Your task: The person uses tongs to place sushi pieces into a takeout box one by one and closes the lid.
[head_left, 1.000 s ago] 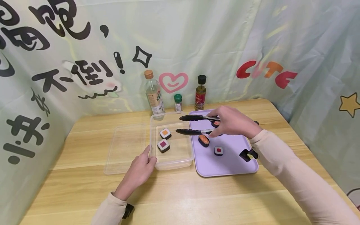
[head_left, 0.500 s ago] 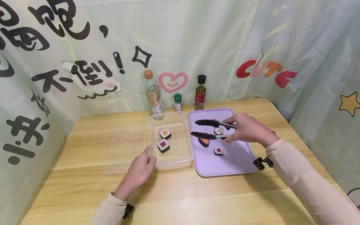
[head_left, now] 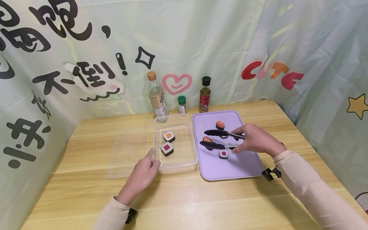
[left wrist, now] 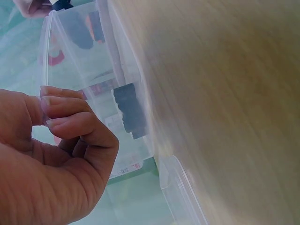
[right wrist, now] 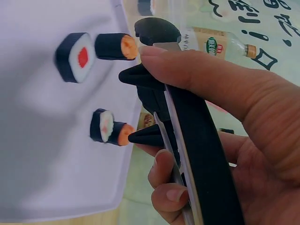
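Note:
My left hand (head_left: pixel 142 171) pinches the near left rim of a clear plastic container (head_left: pixel 179 166). Inside it sit two sushi rolls, one with an orange centre (head_left: pixel 169 136) and one with a dark red centre (head_left: pixel 166 148). My right hand (head_left: pixel 254 139) grips black-tipped tongs (head_left: pixel 216 133) above a lilac tray (head_left: pixel 233 169); the tongs' arms are spread with nothing between them. On the tray lie an orange-topped sushi (head_left: pixel 220 124), another (head_left: pixel 207 140) partly behind the tongs, and a red-centred roll (head_left: pixel 223 154). A white-faced roll (right wrist: pixel 107 126) is mostly hidden in the head view.
Left of the container a clear lid (head_left: pixel 129 153) lies flat on the wooden table (head_left: pixel 184 204). Behind stand a tall orange-capped bottle (head_left: pixel 158 99), a small green-capped jar (head_left: pixel 182 105) and a dark-capped olive oil bottle (head_left: pixel 204 95). A printed curtain (head_left: pixel 224 48) hangs at the back.
My right hand has carried the tongs rightward from beside the container to over the tray, then nearer to its front. My left hand and the sushi pieces have stayed put.

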The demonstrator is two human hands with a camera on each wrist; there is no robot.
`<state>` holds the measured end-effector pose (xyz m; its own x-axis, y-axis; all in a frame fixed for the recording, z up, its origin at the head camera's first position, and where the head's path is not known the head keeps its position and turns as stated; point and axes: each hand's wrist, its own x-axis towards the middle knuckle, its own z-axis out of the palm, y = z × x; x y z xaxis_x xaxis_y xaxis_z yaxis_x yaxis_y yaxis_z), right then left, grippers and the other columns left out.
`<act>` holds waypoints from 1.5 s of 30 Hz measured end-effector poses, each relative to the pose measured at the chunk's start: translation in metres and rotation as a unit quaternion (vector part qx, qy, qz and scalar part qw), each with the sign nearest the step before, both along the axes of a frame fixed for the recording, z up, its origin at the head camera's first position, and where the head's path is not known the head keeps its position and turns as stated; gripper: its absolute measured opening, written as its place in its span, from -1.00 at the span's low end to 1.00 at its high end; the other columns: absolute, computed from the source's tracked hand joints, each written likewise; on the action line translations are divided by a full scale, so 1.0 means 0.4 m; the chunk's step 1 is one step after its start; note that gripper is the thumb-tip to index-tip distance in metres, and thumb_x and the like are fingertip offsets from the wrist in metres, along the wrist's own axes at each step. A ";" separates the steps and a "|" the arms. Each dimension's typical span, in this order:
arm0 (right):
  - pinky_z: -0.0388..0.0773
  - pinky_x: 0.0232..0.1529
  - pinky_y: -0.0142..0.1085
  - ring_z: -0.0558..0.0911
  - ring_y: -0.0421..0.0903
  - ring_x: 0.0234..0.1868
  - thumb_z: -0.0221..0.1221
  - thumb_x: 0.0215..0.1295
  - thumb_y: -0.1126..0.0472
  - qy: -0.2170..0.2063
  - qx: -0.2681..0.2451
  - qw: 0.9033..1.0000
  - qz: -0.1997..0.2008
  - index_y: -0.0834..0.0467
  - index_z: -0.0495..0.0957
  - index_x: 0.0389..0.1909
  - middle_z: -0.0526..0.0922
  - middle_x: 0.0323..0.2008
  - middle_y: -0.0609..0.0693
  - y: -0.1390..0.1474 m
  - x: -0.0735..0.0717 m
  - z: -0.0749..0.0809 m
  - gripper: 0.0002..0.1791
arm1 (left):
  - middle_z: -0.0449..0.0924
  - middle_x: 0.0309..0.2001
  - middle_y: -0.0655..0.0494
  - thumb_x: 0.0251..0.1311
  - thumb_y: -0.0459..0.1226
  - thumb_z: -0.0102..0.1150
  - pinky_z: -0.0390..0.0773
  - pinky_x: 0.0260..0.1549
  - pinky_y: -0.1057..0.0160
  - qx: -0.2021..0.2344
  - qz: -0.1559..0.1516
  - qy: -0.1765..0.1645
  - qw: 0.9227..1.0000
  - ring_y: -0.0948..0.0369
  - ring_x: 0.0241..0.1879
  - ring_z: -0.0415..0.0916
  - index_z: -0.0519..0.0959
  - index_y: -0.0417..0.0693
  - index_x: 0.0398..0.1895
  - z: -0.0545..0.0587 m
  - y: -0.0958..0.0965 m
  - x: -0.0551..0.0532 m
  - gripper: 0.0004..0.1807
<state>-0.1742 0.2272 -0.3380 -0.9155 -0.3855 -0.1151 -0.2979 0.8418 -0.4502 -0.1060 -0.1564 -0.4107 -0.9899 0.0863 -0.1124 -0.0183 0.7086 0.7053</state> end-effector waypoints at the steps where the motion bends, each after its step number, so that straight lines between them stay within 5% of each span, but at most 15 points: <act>1: 0.41 -0.24 -0.17 0.50 -0.02 -0.23 0.62 -0.20 0.03 -0.001 0.000 1.000 -0.001 0.41 0.65 0.08 0.70 0.00 0.23 0.001 0.000 -0.004 -0.19 | 0.22 -0.71 0.22 0.39 -0.29 -0.15 0.19 -0.74 0.30 0.000 0.000 0.000 1.000 0.29 -0.73 0.10 0.06 -0.32 0.58 0.000 0.000 0.000 -0.29; 20: 0.42 -0.24 -0.18 0.51 -0.02 -0.23 0.61 -0.17 0.08 -0.020 -0.015 1.000 0.002 0.40 0.67 0.04 0.71 -0.04 0.22 0.010 0.008 -0.039 -0.27 | 0.23 -0.71 0.21 0.39 -0.29 -0.16 0.19 -0.74 0.30 0.002 -0.001 -0.001 1.000 0.29 -0.72 0.12 0.06 -0.28 0.58 0.002 0.000 0.003 -0.30; 45: 0.35 -0.33 -0.23 0.46 -0.06 -0.34 0.56 -0.09 0.13 -0.030 -0.024 0.999 0.010 0.35 0.72 -0.01 0.72 -0.20 0.08 0.017 0.003 -0.031 -0.41 | 0.21 -0.70 0.22 0.39 -0.29 -0.15 0.17 -0.75 0.31 0.009 -0.003 0.002 1.000 0.29 -0.72 0.10 0.06 -0.25 0.59 0.000 -0.001 0.003 -0.30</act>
